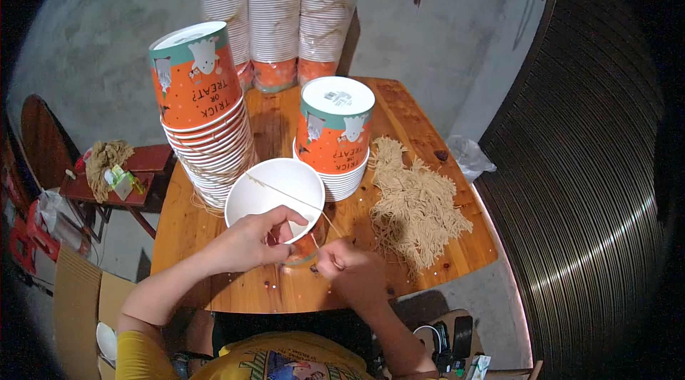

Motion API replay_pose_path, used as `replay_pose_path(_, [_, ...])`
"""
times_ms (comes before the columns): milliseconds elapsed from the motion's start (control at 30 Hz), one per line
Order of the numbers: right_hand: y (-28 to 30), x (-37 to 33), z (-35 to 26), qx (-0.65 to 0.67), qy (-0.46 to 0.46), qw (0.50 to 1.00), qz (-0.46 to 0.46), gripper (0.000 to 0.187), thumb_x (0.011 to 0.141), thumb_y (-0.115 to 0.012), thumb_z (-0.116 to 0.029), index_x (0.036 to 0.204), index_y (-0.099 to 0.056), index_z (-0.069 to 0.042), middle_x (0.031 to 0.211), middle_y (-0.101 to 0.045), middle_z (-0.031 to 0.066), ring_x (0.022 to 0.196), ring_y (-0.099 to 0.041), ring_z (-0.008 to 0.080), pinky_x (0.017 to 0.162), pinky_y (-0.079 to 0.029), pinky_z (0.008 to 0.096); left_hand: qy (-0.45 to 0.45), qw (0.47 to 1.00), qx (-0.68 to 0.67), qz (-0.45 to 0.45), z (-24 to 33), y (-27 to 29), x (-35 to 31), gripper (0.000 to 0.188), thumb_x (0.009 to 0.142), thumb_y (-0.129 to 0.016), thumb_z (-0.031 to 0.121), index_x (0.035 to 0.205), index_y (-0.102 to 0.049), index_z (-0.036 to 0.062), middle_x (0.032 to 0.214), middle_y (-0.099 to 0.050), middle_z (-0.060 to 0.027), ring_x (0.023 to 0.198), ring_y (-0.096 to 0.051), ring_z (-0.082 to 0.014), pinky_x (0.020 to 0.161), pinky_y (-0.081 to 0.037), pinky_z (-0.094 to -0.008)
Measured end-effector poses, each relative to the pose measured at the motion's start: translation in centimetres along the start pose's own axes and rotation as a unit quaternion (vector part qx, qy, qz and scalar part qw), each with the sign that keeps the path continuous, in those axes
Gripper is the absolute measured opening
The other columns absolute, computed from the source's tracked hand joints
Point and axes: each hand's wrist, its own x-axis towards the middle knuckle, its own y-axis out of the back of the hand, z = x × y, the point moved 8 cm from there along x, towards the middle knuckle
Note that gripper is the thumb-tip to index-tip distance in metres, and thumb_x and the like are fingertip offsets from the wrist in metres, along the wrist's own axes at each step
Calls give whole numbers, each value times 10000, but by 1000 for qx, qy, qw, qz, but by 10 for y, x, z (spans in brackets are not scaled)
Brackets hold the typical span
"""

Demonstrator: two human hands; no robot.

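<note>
A white-lined paper bucket point(267, 187) tilts toward me near the table's front, its orange outside showing just below the rim. My left hand point(250, 239) grips its near rim, thumb and fingers pinched at the edge. Across the mouth runs a thin beige cord point(291, 197), reaching down to my right hand point(351, 271), whose fingers are closed on it. To the left stands a tall stack of upturned orange buckets point(203, 123) with cords hanging on its side. A shorter upturned stack point(334, 141) is behind the bucket. Right of it lies a heap of beige cords point(417, 209).
Plastic-wrapped stacks of buckets point(272, 23) stand at the wooden table's point(457, 144) far edge. Left is a red bench point(153, 166) with more cords point(107, 166). An opened cardboard box point(77, 301) sits lower left. A ridged metal shutter point(592, 187) borders the right.
</note>
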Motion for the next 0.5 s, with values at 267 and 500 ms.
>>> replay_pose_path(267, [2,2,-8,-25,28,999,5,108,747,-695,-183,803,-639,-109,562,-570,49,484,-570,149,504,-456,296,3,1000,3,-2,2,-3,-1,443,795,-632,61,1220,-506,42,732,-540,0,671,-517,-85,645,-455,-248])
replay_pose_path(500, [2,3,-9,-32,44,998,29,97,749,-688,-174,781,-631,-104,564,-571,68,495,-598,203,494,-464,323,3,1000,-3,-7,1,-5,-1,470,797,-620,58,1251,-496,62,733,-538,0,672,-520,-87,644,-458,-249])
